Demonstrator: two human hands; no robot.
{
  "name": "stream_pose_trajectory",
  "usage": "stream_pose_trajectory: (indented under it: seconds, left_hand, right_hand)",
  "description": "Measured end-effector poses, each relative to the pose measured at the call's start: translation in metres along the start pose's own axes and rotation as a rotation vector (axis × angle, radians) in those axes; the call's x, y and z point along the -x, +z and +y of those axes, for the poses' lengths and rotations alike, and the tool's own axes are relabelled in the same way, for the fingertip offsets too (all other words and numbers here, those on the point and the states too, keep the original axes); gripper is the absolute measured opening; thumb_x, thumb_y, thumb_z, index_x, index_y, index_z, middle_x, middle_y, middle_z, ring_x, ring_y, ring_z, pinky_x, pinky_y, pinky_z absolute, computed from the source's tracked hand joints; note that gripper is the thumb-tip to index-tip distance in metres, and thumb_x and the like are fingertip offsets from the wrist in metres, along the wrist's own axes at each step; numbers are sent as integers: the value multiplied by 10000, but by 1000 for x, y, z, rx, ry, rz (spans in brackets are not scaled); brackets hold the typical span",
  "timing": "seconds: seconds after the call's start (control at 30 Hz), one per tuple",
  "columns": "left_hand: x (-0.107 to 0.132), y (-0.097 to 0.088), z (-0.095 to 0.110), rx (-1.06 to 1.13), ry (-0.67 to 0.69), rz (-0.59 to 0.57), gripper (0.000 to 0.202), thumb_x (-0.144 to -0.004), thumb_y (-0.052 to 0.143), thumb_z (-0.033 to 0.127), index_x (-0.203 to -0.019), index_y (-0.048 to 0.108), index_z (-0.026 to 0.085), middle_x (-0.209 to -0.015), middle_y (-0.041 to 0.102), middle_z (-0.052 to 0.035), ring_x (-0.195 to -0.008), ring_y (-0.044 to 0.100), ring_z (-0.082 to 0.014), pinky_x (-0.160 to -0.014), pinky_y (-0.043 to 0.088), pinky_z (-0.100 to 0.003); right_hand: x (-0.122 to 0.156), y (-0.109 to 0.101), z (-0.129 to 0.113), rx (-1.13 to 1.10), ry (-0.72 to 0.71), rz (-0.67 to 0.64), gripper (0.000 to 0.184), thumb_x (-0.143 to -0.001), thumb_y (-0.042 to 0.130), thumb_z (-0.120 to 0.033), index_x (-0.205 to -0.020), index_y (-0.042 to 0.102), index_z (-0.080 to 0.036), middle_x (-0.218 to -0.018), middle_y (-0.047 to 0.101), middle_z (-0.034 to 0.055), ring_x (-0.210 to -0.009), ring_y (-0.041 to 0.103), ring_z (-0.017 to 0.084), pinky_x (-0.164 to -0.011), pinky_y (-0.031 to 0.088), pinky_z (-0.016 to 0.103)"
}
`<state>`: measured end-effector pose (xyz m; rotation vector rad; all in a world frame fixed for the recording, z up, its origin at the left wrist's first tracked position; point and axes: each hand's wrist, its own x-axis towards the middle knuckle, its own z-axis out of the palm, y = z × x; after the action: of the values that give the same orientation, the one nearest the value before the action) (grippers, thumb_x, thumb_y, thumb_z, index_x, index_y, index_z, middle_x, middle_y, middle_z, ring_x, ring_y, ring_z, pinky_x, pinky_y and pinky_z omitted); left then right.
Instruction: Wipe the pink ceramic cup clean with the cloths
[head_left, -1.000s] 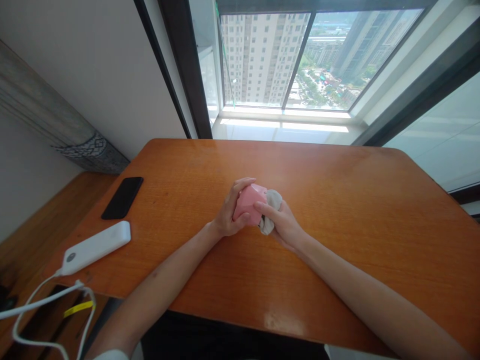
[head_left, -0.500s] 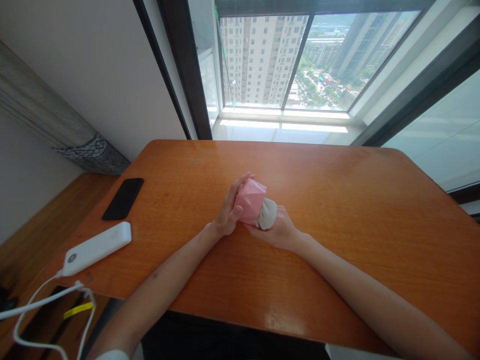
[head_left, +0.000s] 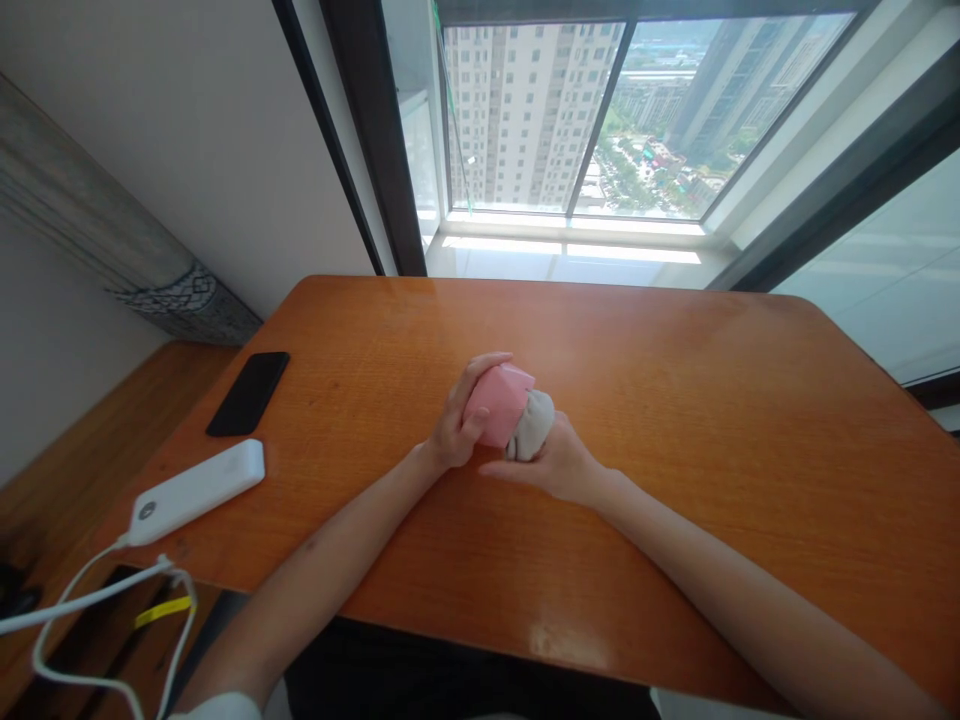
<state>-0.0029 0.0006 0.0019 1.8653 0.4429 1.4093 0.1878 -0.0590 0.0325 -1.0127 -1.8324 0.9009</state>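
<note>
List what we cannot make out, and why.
Head view:
Left side of the pink object: covered by the left hand.
Fingers of the right hand: mostly hidden behind the pale bundle.
Far end of the white cable: cut off by left edge.
Round mark on the white device: too small to read.

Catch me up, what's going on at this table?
A person holds a pink faceted object in their left hand, above the wooden table. Their right hand is at a grey-white, cloth-like bundle against the pink object's right side; its fingers are mostly hidden. A black phone and a white device with a cable lie to the left.
</note>
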Motion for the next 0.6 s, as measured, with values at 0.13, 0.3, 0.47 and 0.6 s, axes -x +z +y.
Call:
stream_pose_trajectory:
  seconds: [0.13,0.3,0.47,0.6]
  left_hand:
    - [-2,1,3,21,-24,-2,706,-1053,501,691,-1553,578,199,-1504,644,-153,-1285,647,-334,-1195,484,-526]
    - [-3,1,-2,108,-58,-30,872,-1013,527,795,-1691,424,256,-1707,493,-151,-1464,574,-385,-1261,450,-572]
    - [-2,1,-4,10,41,-68,901,-1012,573,783,-1731,352,286,-1777,403,-143,-1612,425,-395,-1367,314,-599]
    - [-1,1,-3,-62,72,-7,795,-1036,542,752,-1642,486,241,-1625,556,-158,-1505,520,-380,-1317,379,-591]
  right_hand:
    - [3,2,23,418,-364,-28,258,-1000,769,-402,-811,739,-228,-733,724,24,-638,643,170,-642,484,299]
    - [0,2,13,216,-153,127,226,-896,821,-402,-778,712,-241,-715,711,11,-628,619,173,-624,500,307]
    - [-12,-3,-19,-448,404,218,491,-721,967,-600,-856,679,-225,-713,657,-7,-613,563,161,-554,493,291]
    - [-16,-1,-26,-748,479,178,579,-695,979,-652,-950,691,-221,-830,694,20,-701,612,172,-633,541,298]
